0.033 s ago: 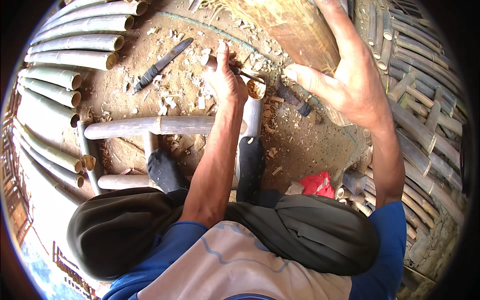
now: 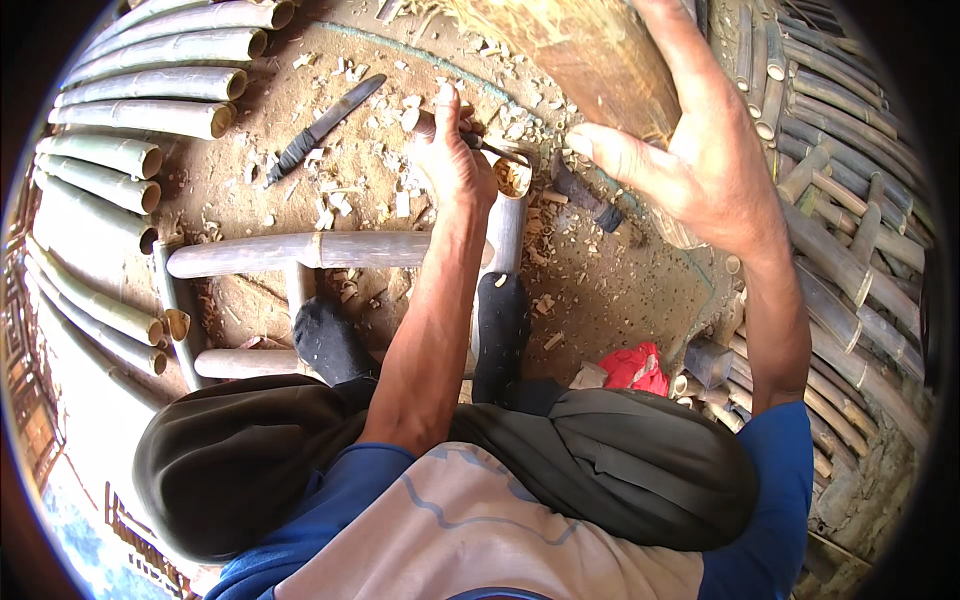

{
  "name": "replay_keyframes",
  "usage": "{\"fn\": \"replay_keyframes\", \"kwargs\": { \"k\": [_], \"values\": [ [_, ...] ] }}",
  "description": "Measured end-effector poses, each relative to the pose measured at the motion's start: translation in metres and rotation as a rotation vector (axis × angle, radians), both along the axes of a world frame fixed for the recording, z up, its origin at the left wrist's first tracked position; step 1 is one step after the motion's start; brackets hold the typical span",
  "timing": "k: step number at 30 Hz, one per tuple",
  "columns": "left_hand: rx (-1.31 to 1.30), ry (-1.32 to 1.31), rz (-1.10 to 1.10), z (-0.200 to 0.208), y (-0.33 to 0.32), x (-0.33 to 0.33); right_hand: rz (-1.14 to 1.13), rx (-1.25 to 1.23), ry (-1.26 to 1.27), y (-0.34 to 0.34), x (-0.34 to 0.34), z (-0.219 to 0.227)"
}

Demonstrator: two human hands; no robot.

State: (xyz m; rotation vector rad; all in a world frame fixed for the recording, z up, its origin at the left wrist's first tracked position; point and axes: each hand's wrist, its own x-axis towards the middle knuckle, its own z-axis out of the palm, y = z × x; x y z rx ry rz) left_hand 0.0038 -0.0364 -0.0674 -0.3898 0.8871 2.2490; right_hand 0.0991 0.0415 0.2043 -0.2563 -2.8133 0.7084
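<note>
My left hand (image 2: 452,165) is closed around a narrow tool with a round wooden handle (image 2: 424,124), apparently a chisel. Its thin dark blade points right, over the open end of a bamboo post (image 2: 510,215) that has pale shavings inside. Closer to me, up on the right, my right hand (image 2: 690,165) spreads its thumb and a finger across a thick wooden block (image 2: 590,65) with a frayed upper end. The hand appears to grip the block, though most fingers are hidden. The post joins a bamboo frame (image 2: 350,252), beside my dark-socked feet.
A knife (image 2: 325,130) with a wrapped handle lies on the ground at left, among scattered chips. Another dark blade (image 2: 582,195) lies right of the post. Bamboo poles (image 2: 150,118) line the left; stacked bamboo pieces (image 2: 845,240) fill the right. A red plastic bag (image 2: 636,370) lies near my right knee.
The wooden block at my right hand has shifted very slightly to the right. My left hand and the tool stay in place.
</note>
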Motion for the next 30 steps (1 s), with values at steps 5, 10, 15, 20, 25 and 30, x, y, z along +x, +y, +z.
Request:
{"fn": "replay_keyframes", "kwargs": {
  "k": [5, 10, 15, 20, 25, 30],
  "values": [
    [0.048, -0.013, 0.056, 0.006, -0.007, -0.001, 0.051, 0.048, -0.074, -0.001, -0.009, -0.003],
    [0.016, 0.041, -0.064, 0.020, -0.009, 0.008, 0.089, 0.303, -0.442, -0.008, -0.016, -0.030],
    [0.182, 0.138, -0.205, 0.004, -0.010, 0.021, 0.281, 0.470, -0.333, 0.007, -0.029, -0.028],
    [0.088, 0.208, -0.208, 0.015, -0.015, 0.011, 0.098, 0.362, -0.588, -0.018, -0.047, -0.007],
    [0.196, 0.254, -0.351, -0.003, -0.005, 0.023, 0.007, 0.249, -0.587, -0.016, -0.011, -0.028],
    [0.035, 0.456, -0.488, 0.020, -0.011, 0.019, 0.082, 0.241, -0.110, -0.008, -0.005, -0.002]
  ]
}}
